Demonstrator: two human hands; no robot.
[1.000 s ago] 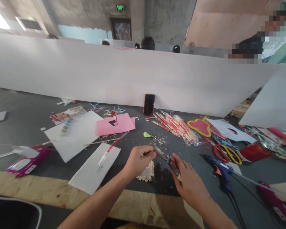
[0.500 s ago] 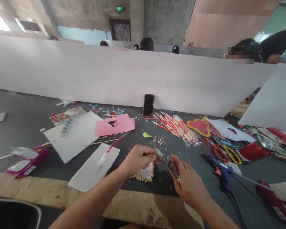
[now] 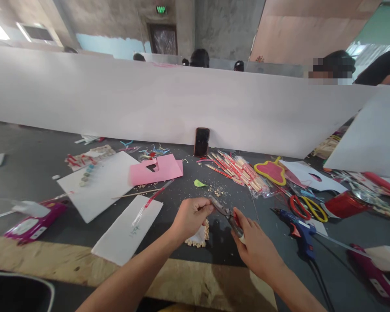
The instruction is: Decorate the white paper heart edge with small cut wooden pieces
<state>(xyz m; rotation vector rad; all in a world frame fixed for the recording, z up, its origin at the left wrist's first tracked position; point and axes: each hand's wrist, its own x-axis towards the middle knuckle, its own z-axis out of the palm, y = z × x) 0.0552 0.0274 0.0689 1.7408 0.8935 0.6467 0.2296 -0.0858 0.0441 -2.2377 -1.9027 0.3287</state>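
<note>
My right hand [image 3: 258, 247] is wrapped around the handles of a pair of pruning shears [image 3: 227, 213], its metal blades pointing up and left. The blade tips meet the fingertips of my left hand [image 3: 192, 218], which is closed in a pinch. Whatever those fingers hold is too small or hidden to make out. Below the left hand lies a small white piece [image 3: 197, 237] edged with pale wooden bits, partly covered by the hand. Just beyond the hands, small pale chips [image 3: 217, 190] are scattered near a green leaf-shaped scrap [image 3: 199, 183].
Right: wrapped chopsticks [image 3: 237, 171], scissors [image 3: 300, 208], a blue glue gun [image 3: 300, 232] with a cord and a red can [image 3: 346, 203]. Left: white boards [image 3: 126, 238], pink paper [image 3: 162, 171] and a purple device [image 3: 35, 223]. A phone [image 3: 202, 142] leans on the white partition [image 3: 149, 104].
The shears and my left fingertips remain together, with only a slight shift of the hands. The whole view has moved a little.
</note>
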